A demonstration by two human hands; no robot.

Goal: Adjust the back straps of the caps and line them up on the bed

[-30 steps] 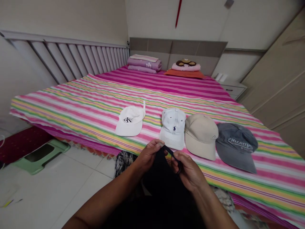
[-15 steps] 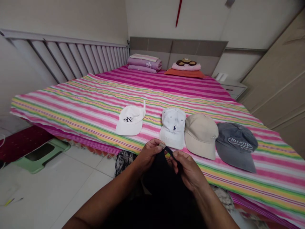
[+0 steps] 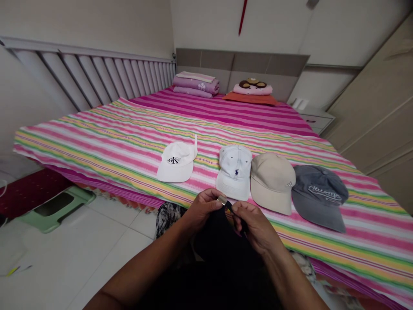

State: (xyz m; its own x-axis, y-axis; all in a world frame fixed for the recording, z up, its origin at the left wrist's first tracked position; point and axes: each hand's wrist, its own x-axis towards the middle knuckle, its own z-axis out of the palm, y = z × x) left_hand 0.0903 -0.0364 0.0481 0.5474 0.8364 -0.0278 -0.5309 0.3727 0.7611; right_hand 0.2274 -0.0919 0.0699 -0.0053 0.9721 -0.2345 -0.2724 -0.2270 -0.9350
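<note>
Close to my body, a black cap (image 3: 213, 230) is held between my two hands, its lower part merging into dark clothing. My left hand (image 3: 202, 210) is closed, with thumb and fingers pinching the cap beside a small silver metal buckle (image 3: 222, 199). From the other side my right hand (image 3: 254, 223) pinches the cap's dark back strap (image 3: 229, 206), its fingertips just right of the buckle. Beyond them on the bed lie a white cap with black letters (image 3: 177, 162), a pale cap with a small navy emblem (image 3: 235, 172), a beige cap (image 3: 272, 184) and a grey cap (image 3: 319, 198).
A striped sheet (image 3: 106, 142) covers the bed. Folded purple bedding (image 3: 196, 85) and a pink pillow stack (image 3: 253, 89) rest near the headboard (image 3: 245, 64). A green stool (image 3: 60, 211) stands on the tiled floor at left. Railing (image 3: 106, 77) runs along the far left side.
My right fingertips have come slightly closer to the buckle, and less strap shows between my hands. The buckle has turned and catches more light. The caps on the bed stay put.
</note>
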